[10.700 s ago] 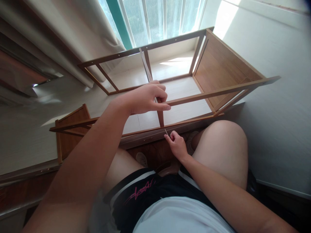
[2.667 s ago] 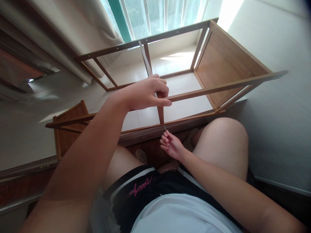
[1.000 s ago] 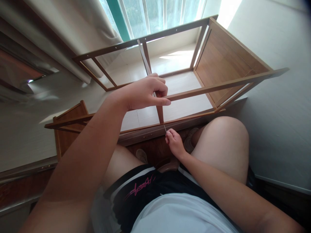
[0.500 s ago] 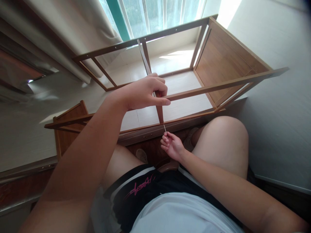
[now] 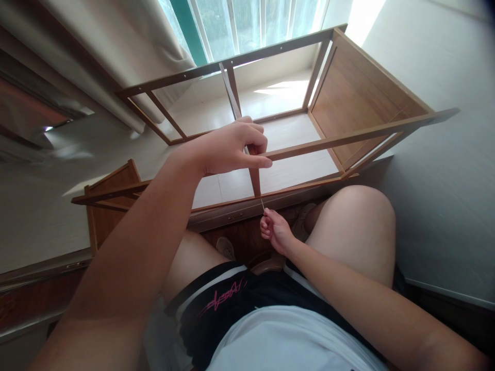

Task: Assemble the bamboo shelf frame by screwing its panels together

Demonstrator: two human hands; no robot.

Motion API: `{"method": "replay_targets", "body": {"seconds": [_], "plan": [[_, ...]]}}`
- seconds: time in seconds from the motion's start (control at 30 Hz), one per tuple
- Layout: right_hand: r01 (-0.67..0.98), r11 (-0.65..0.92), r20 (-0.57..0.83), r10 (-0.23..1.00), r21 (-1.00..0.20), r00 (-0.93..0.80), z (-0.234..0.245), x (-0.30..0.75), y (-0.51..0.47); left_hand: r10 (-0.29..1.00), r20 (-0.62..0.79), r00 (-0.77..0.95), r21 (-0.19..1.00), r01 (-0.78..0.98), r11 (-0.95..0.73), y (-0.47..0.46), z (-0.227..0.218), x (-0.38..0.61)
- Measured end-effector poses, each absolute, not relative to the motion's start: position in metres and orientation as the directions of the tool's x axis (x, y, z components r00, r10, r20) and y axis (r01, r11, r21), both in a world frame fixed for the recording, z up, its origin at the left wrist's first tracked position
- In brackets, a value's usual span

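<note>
A wooden shelf frame [image 5: 359,135] lies on its side across the floor in front of my knees. My left hand [image 5: 228,149] is closed around the frame's middle upright slat [image 5: 255,180], where it meets the near rail. Lower down, my right hand [image 5: 274,232] pinches a thin metal tool [image 5: 263,204], perhaps a small hex key, whose tip touches the bottom end of that slat at the near rail. The fingers of the right hand are curled tight around the tool's lower end.
A solid wooden end panel [image 5: 351,103] closes the frame on the right; another panel [image 5: 112,206] stands at the left. A curtain [image 5: 116,62] and a window [image 5: 251,26] lie beyond. My bare knee [image 5: 356,232] sits right of the hands. White wall runs along the right.
My right hand has turned at the wrist back and forth on the thin tool, fingers opening and closing around it. The left hand and the frame have stayed in place.
</note>
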State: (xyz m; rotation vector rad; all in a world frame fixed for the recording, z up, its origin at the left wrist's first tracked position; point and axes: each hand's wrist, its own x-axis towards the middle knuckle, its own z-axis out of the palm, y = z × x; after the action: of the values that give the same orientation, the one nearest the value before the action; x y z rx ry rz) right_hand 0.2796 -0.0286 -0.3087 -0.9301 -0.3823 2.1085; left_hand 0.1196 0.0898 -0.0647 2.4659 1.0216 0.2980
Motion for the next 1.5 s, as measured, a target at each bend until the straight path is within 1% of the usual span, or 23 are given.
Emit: {"method": "replay_targets", "body": {"seconds": [0.07, 0.13, 0.17, 0.23, 0.3, 0.37, 0.4, 0.5, 0.6, 0.73, 0.8, 0.9, 1.23, 1.3, 1.4, 1.5], "plan": [[-0.478, -0.592, -0.509, 0.804, -0.648, -0.307, -0.311, 0.279, -0.028, 0.714, 0.025, 0.7, 0.488, 0.614, -0.62, 0.09, -0.064, 0.12], [-0.375, -0.521, -0.489, 0.853, -0.767, -0.185, -0.314, 0.28, -0.026, 0.713, 0.024, 0.701, 0.492, 0.612, -0.618, 0.09, -0.064, 0.12], [-0.299, -0.476, -0.457, 0.879, -0.827, -0.135, -0.315, 0.281, -0.025, 0.712, 0.024, 0.702, 0.494, 0.611, -0.619, 0.09, -0.064, 0.12], [-0.11, -0.356, -0.349, 0.934, -0.928, -0.083, -0.315, 0.284, -0.023, 0.71, 0.024, 0.704, 0.493, 0.61, -0.621, 0.09, -0.064, 0.12], [0.077, -0.209, -0.216, 0.972, -0.975, -0.092, -0.313, 0.287, -0.022, 0.708, 0.022, 0.706, 0.487, 0.611, -0.624, 0.09, -0.064, 0.12], [0.236, -0.094, -0.124, 0.985, -0.967, -0.116, -0.308, 0.289, -0.021, 0.709, 0.019, 0.705, 0.481, 0.615, -0.625, 0.09, -0.065, 0.12], [0.307, -0.06, -0.103, 0.986, -0.95, -0.127, -0.306, 0.29, -0.021, 0.71, 0.018, 0.704, 0.481, 0.616, -0.624, 0.09, -0.065, 0.12], [0.495, -0.01, -0.092, 0.986, -0.869, -0.141, -0.301, 0.292, -0.019, 0.717, 0.021, 0.697, 0.49, 0.618, -0.615, 0.09, -0.065, 0.12], [0.623, 0.033, -0.079, 0.985, -0.782, -0.151, -0.298, 0.293, -0.017, 0.719, 0.025, 0.695, 0.495, 0.616, -0.613, 0.09, -0.065, 0.12], [0.73, 0.083, -0.055, 0.985, -0.678, -0.163, -0.295, 0.295, -0.015, 0.715, 0.026, 0.699, 0.493, 0.613, -0.617, 0.09, -0.064, 0.12], [0.764, 0.092, -0.048, 0.986, -0.639, -0.159, -0.294, 0.296, -0.014, 0.714, 0.028, 0.699, 0.493, 0.612, -0.619, 0.09, -0.064, 0.119], [0.784, 0.099, -0.043, 0.987, -0.613, -0.158, -0.293, 0.296, -0.014, 0.715, 0.03, 0.698, 0.49, 0.614, -0.619, 0.09, -0.065, 0.119], [0.758, 0.078, -0.068, 0.985, -0.648, -0.16, -0.296, 0.294, -0.015, 0.721, 0.021, 0.693, 0.488, 0.622, -0.613, 0.09, -0.065, 0.12], [0.697, 0.069, -0.08, 0.981, -0.714, -0.179, -0.298, 0.293, -0.014, 0.721, 0.021, 0.692, 0.487, 0.623, -0.612, 0.09, -0.065, 0.12], [0.501, 0.021, -0.101, 0.972, -0.865, -0.214, -0.302, 0.29, -0.013, 0.72, 0.02, 0.694, 0.484, 0.624, -0.614, 0.09, -0.065, 0.12], [0.323, -0.042, -0.123, 0.964, -0.945, -0.235, -0.307, 0.288, -0.014, 0.72, 0.014, 0.694, 0.48, 0.627, -0.614, 0.09, -0.065, 0.12]]}}
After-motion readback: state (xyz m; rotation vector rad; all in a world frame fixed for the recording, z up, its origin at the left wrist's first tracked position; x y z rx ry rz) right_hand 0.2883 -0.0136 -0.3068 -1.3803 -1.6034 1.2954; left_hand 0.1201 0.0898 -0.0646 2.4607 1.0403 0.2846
